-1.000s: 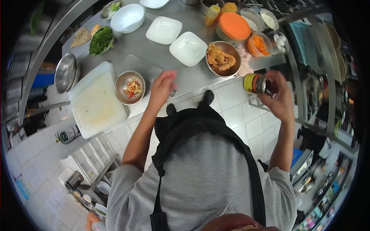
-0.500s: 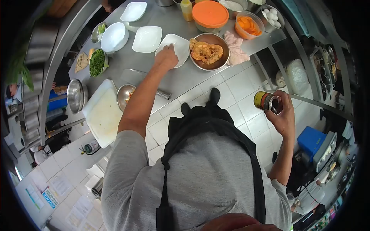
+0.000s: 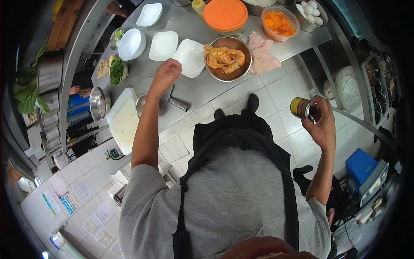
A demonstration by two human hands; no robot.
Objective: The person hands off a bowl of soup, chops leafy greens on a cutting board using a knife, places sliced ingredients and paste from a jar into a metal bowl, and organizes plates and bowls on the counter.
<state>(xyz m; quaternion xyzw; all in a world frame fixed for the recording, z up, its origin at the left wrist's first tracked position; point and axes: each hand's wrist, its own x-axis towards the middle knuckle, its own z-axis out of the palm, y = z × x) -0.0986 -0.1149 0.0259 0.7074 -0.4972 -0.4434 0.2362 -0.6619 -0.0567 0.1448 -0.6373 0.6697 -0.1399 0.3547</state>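
My left hand [image 3: 166, 77] hovers at the near-left edge of a square white dish [image 3: 189, 59], its fingers loosely bent and apart from the thumb, with nothing visible in them. My right hand [image 3: 321, 123] is off to the right, above the floor, wrapped around a small tin can [image 3: 303, 108] with a yellow and dark label. The can is tilted on its side; its contents are hidden. Right of the dish, a metal bowl [image 3: 228, 75] holds cooked shrimp [image 3: 225, 58]. A second white dish [image 3: 164, 45] stands to the left.
A pink cloth [image 3: 262, 54] lies by the table edge. Behind it are an orange-lidded tub [image 3: 225, 15], sliced carrots [image 3: 279, 23] and eggs [image 3: 311, 11]. At left are chopped greens [image 3: 116, 71], a cutting board [image 3: 125, 123] and metal bowls [image 3: 98, 103]. A grater-like tool [image 3: 178, 104] lies near the front edge.
My left hand has drawn back to the left from over the white dish. My right hand keeps hold of the can. The view has shifted a little.
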